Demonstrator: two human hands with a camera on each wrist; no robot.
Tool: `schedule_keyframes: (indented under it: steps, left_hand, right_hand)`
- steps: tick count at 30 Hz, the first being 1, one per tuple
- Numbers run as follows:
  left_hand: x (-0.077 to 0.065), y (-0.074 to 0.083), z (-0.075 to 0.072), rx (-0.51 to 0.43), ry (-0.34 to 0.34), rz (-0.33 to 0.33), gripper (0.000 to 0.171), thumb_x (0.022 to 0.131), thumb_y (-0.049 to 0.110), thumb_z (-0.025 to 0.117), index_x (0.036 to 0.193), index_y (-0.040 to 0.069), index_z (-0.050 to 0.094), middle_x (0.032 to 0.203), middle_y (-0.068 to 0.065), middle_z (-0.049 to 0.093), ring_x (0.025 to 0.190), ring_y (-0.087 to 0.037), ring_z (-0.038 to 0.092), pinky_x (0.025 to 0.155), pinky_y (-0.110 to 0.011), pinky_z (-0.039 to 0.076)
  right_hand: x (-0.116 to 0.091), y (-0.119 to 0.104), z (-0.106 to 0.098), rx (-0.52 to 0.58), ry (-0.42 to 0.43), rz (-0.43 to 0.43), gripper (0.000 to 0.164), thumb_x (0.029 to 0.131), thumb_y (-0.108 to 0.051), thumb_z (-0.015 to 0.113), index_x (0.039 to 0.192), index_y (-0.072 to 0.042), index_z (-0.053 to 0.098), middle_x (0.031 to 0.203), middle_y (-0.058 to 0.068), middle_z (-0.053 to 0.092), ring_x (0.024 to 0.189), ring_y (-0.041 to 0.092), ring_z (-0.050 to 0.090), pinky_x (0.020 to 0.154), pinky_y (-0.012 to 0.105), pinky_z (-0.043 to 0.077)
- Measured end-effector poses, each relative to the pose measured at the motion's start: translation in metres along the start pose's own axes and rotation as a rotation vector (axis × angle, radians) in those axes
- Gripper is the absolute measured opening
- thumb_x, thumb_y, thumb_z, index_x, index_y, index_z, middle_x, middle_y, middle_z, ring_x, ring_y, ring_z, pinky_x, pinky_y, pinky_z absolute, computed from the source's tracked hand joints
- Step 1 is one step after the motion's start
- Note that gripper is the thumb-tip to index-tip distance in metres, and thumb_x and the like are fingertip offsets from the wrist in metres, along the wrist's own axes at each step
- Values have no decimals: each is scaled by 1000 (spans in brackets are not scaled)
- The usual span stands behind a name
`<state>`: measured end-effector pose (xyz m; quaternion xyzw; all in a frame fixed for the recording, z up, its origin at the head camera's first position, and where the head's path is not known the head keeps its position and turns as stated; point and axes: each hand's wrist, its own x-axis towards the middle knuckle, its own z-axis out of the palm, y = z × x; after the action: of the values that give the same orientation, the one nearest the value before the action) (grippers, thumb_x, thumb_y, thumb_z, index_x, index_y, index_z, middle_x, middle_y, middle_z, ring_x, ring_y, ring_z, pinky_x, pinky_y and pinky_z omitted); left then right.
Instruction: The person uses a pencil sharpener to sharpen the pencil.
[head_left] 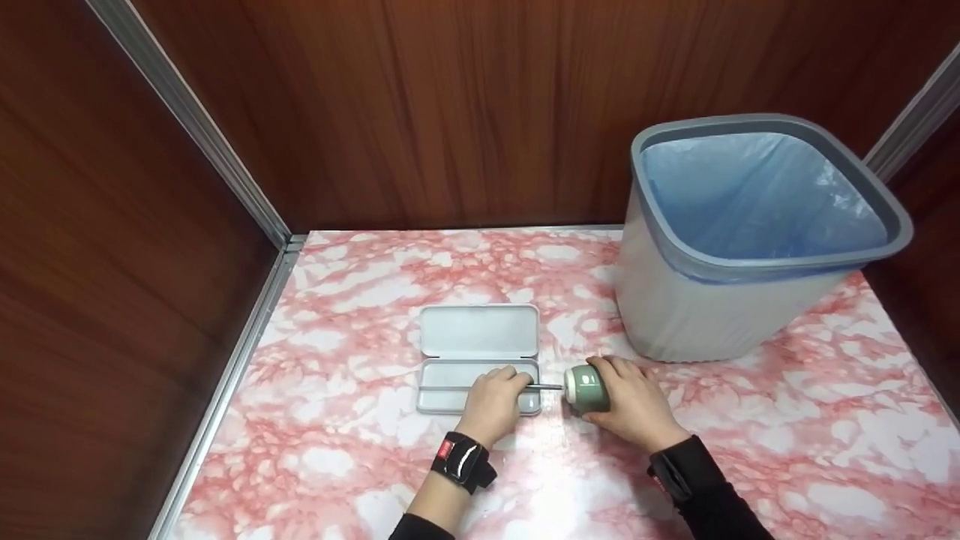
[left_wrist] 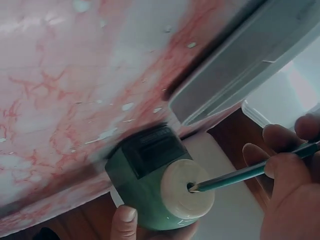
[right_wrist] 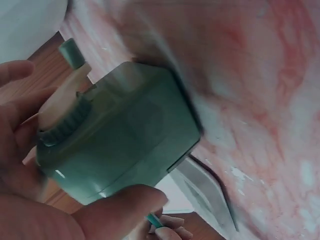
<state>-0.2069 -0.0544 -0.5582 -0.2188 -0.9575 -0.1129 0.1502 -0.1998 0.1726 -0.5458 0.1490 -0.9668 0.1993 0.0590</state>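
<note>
My left hand [head_left: 495, 403] pinches a dark green pencil [left_wrist: 235, 177] between thumb and fingers. The pencil's sharpened tip sits right at the hole in the cream front of a green crank pencil sharpener [head_left: 588, 388]. My right hand [head_left: 637, 401] grips the sharpener's body from the right, thumb on the near side. In the right wrist view the sharpener's crank handle [right_wrist: 73, 54] sticks up at the end away from the pencil. Partly behind my left hand, a grey pencil case [head_left: 480, 330] lies with its lid folded back on the table.
A tall bin [head_left: 697, 315] with a grey rim and a blue liner bag stands at the right, close behind my right hand. Wood-look panels [head_left: 465, 112] wall in the back and sides of the red-and-white marbled table [head_left: 337, 465]. Small pale flecks dot the tabletop near the sharpener.
</note>
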Motion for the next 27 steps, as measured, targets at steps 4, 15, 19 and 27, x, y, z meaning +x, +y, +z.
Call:
schedule_keyframes:
  steps: [4,15,19,27]
  left_hand:
    - [3,6,6,-73,2,6,27,71,3,60,93,20,64,74,5,54,66,-13,53,61,-25,44]
    - [12,18,13,-156,-18,-30,22,72,3,68,90,15,64,81,3,59,73,-14,59,70,-27,51]
    - [14,23,15,-153,-43,-32,29,66,-1,67,90,14,63,81,2,59,71,-15,59,68,-27,52]
    - [21,31,20,-123,-23,-15,29,62,-1,69,87,14,62,76,3,59,67,-14,57,64,-26,50]
  right_hand:
    - [1,-1,7,8,37,4,82,56,-33,84,126,-9,47,119,15,54,113,34,51,93,58,34]
    - [1,-5,14,-3,60,0,79,59,-30,83,123,-3,46,120,18,53,114,33,50,87,53,34]
    - [1,-8,13,-34,48,0,78,60,-30,82,123,-2,46,120,19,53,113,34,50,87,52,34]
    - [1,-11,7,-135,54,-15,78,61,-33,82,121,1,46,118,21,55,109,36,53,90,53,35]
